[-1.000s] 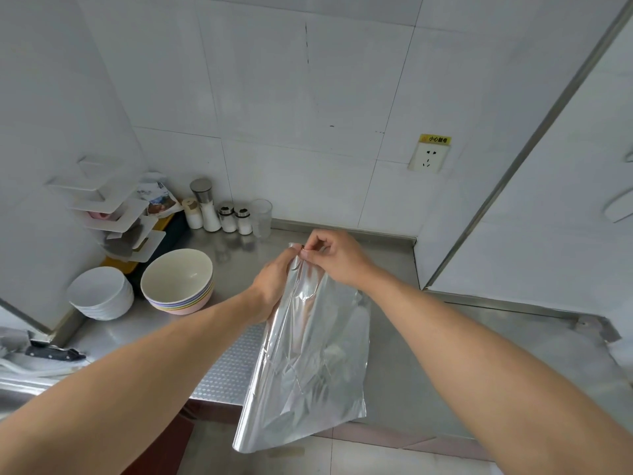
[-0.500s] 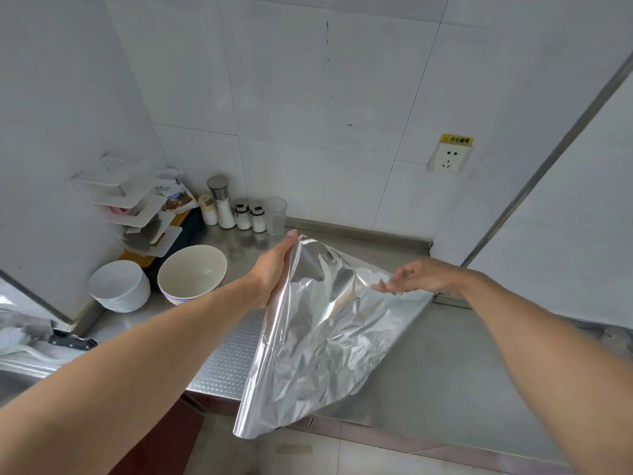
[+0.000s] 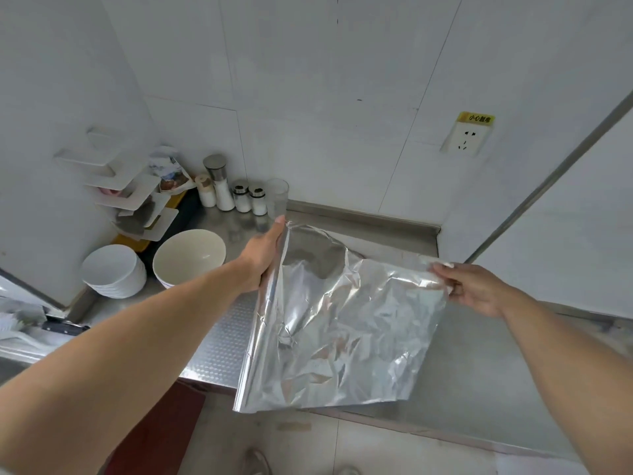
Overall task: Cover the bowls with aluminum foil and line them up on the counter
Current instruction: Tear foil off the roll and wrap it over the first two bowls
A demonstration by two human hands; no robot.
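Two bowl stacks sit at the left of the steel surface point(image 3: 479, 354): white bowls point(image 3: 114, 270) nested by the wall, then a cream bowl point(image 3: 189, 257) atop its own stack, nothing visible inside. Behind them, shakers point(image 3: 239, 197) holding white contents and a clear glass point(image 3: 277, 197), apparently empty. Left hand point(image 3: 265, 255) holds the foil sheet point(image 3: 342, 323) along its left edge, thumb up, fingers hidden behind the foil; how they curl, cannot tell. Right hand point(image 3: 474, 289) pinches the sheet's upper right corner between thumb and fingertips. Foil hangs above the surface's front edge, crinkled. Since half a second ago: right hand farther right, sheet opened wider and flatter; left grip unchanged.
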